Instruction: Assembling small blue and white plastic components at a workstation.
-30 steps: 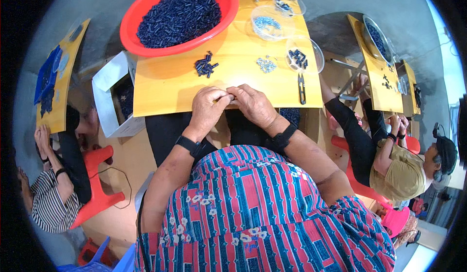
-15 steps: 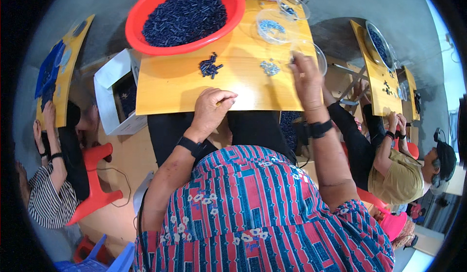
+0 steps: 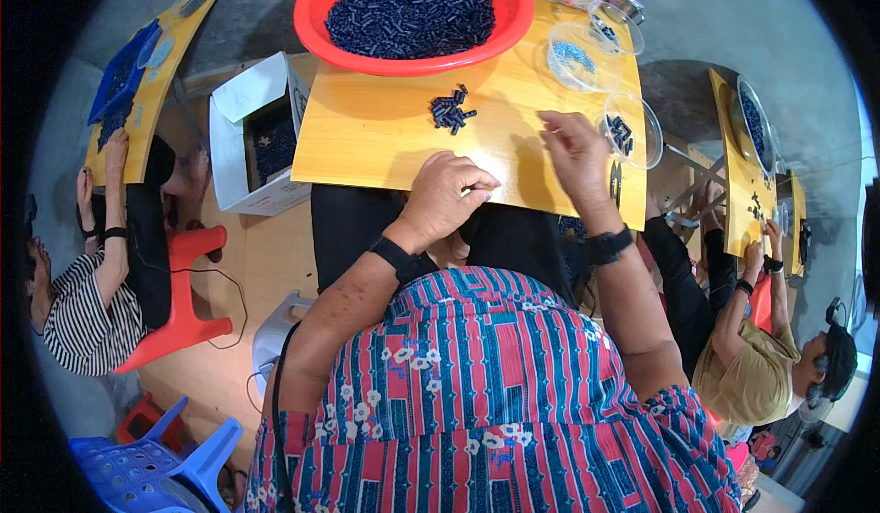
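Observation:
My left hand (image 3: 446, 194) rests at the near edge of the yellow table (image 3: 367, 146), thumb and forefinger pressed together. Anything between those fingertips is too small to make out. My right hand (image 3: 580, 160) is over the table just left of a clear round dish (image 3: 653, 137), its fingers bent with a gap to the thumb. Beneath it, the small silver pieces seen earlier are hidden. In the dish lie several dark blue tube-shaped pieces (image 3: 620, 133). A loose heap of similar dark tubes (image 3: 452, 111) lies beyond my left hand.
A red basin (image 3: 316, 41) full of dark tubes stands at the back. Clear tubs (image 3: 573, 77) with small pale blue pieces are back right. Dark-handled tool (image 3: 615, 181) lies near the right edge. A white box (image 3: 229, 137) stands left; co-workers (image 3: 87, 320) sit either side.
The whole view has shifted, moving the table rightward in the picture. My right hand has come away from the clear dish, back leftward over the silver pieces. My left hand keeps its pinch.

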`<control>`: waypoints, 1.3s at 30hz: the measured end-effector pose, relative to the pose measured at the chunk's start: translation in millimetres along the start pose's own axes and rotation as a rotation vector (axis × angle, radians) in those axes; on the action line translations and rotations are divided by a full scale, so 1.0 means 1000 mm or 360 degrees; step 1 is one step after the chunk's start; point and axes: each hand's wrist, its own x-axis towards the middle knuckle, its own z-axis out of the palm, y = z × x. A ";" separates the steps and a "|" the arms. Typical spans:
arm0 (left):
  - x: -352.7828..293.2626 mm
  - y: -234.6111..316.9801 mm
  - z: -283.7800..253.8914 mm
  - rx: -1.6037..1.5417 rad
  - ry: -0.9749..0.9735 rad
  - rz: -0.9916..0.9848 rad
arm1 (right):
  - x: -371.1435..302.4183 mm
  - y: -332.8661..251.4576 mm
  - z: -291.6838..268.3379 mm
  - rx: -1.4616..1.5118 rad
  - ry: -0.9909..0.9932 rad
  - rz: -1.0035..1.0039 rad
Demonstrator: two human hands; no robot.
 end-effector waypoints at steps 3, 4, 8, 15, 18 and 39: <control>0.000 0.001 0.000 0.0023 -0.0063 0.0001 | 0.012 -0.008 0.034 0.0010 -0.0054 -0.0149; 0.000 0.001 0.000 0.0015 -0.0081 -0.0003 | 0.017 -0.013 0.040 0.0028 -0.0109 -0.0151; 0.000 0.001 0.004 -0.0011 -0.0034 0.0001 | 0.026 -0.017 0.059 -0.0093 -0.0244 -0.0190; -0.003 -0.002 0.006 0.0015 -0.0029 0.0050 | 0.026 -0.024 0.063 -0.0286 -0.0288 -0.0249; -0.002 0.001 0.004 0.0017 -0.0036 0.0030 | 0.023 -0.021 0.061 -0.0342 -0.0300 -0.0218; 0.002 0.000 -0.003 -0.0237 0.0180 -0.0297 | -0.024 -0.010 0.041 0.0210 -0.0397 -0.0151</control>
